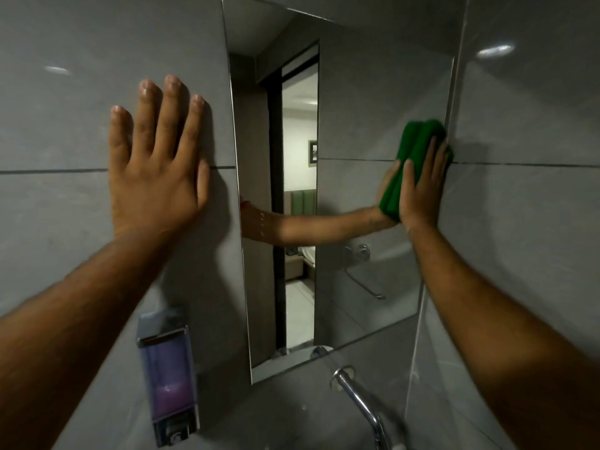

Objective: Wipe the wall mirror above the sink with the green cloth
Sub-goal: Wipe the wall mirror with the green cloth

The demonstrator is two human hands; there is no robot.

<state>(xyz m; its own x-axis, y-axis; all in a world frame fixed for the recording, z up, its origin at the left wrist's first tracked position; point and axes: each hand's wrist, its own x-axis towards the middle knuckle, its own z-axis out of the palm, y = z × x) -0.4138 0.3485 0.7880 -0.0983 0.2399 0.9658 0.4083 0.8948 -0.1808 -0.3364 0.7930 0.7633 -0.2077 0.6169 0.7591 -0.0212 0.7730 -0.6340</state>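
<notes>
The wall mirror (354, 131) hangs on grey tiles, tall and frameless, and reflects a doorway and my arm. My right hand (422, 186) presses the folded green cloth (417, 141) flat against the glass at the mirror's right edge, about mid-height. The cloth shows above my fingers and its reflection sits beside them. My left hand (156, 167) rests flat on the tile wall left of the mirror, fingers spread, holding nothing.
A clear soap dispenser (167, 375) with purple liquid is fixed to the wall at lower left. A chrome tap (357, 401) sticks out of the wall below the mirror. A side wall (526, 222) meets the mirror's right edge.
</notes>
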